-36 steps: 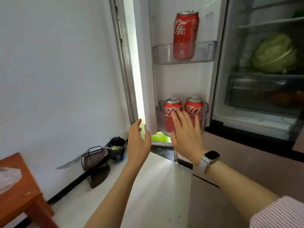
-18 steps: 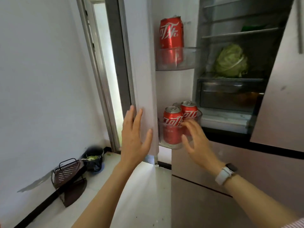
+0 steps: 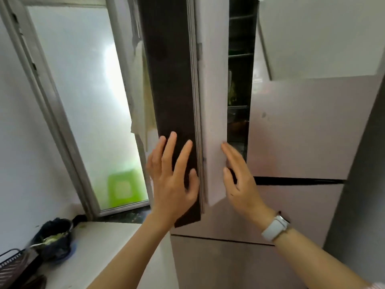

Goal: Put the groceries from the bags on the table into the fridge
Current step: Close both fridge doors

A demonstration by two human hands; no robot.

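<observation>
In the head view, the fridge door (image 3: 210, 97) is seen nearly closed, its long edge upright, with a narrow gap left beside it on the right. The left hand (image 3: 173, 184) is laid flat, fingers spread, on the door's dark side. The right hand (image 3: 239, 178), fingers straight and empty, is held at the door's front, nearer the gap.

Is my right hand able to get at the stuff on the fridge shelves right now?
Probably not: the left fridge door is nearly shut, leaving a narrow gap, and the right hand lies flat beside its edge.
</observation>
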